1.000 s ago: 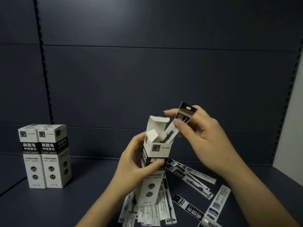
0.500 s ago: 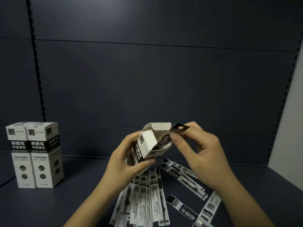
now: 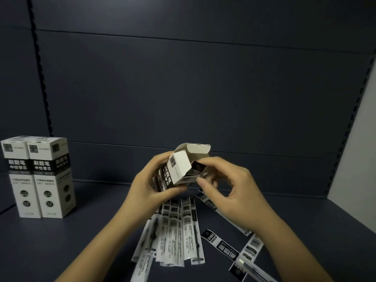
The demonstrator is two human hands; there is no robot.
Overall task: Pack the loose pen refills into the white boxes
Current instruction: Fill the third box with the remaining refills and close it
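Refills (image 3: 173, 231) — loose, in printed sleeves, fanned on the dark shelf (image 3: 61, 247) near centre and right. Open box (image 3: 179, 169), tilted, lid flap up, gripped by left hand (image 3: 150, 186) above them. Right hand (image 3: 230, 190) pinches one refill's end (image 3: 198, 167) at the box mouth. Two closed boxes (image 3: 38, 176) upright, touching, far left.

Bare shelf (image 3: 91, 241) lay open between the two closed boxes (image 3: 40, 176) at far left and the loose refills (image 3: 175, 231) fanned below both hands; the back panel (image 3: 203, 88) walled the rear.
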